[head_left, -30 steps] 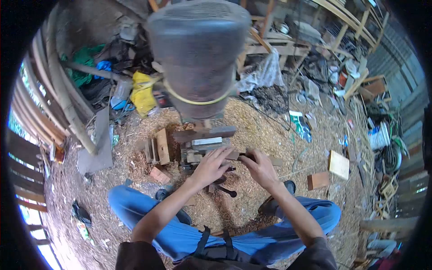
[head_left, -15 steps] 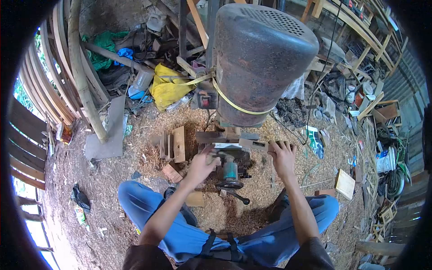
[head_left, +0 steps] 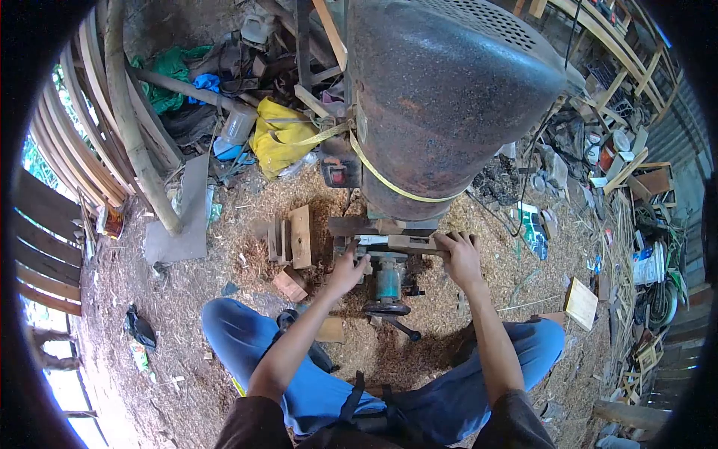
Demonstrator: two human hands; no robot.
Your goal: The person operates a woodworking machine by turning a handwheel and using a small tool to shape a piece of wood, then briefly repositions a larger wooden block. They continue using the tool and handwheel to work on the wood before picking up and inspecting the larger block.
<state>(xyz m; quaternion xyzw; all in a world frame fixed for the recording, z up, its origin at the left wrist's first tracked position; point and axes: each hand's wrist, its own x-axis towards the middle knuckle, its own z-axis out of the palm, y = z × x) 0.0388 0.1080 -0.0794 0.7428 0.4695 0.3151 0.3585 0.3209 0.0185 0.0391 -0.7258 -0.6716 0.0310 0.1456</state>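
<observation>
My right hand (head_left: 462,256) grips the right end of a wooden piece (head_left: 410,242) that has a dark slot cut in its top. The piece lies across the work table of a floor-standing drilling machine, below its big rusty motor housing (head_left: 449,112). My left hand (head_left: 348,272) is at the left side of the machine's green vise (head_left: 388,283), thumb and forefinger apart, with nothing visible between them. A pale strip (head_left: 371,240) shows just beyond its fingertips. In front of the vise are a dark handwheel (head_left: 386,307) and a lever with a ball knob (head_left: 415,336).
Left of the machine stand wooden blocks (head_left: 301,236), with a reddish block (head_left: 289,285) nearer me. Shavings cover the floor (head_left: 247,202). A yellow sack (head_left: 280,142) lies behind, beside a red switch (head_left: 338,174). A cable (head_left: 522,194) hangs at the right.
The view has shifted slightly, with the motor housing now larger in view. My right hand and the wooden piece have shifted slightly left relative to the vise. My left hand, blurred before, now shows clearly.
</observation>
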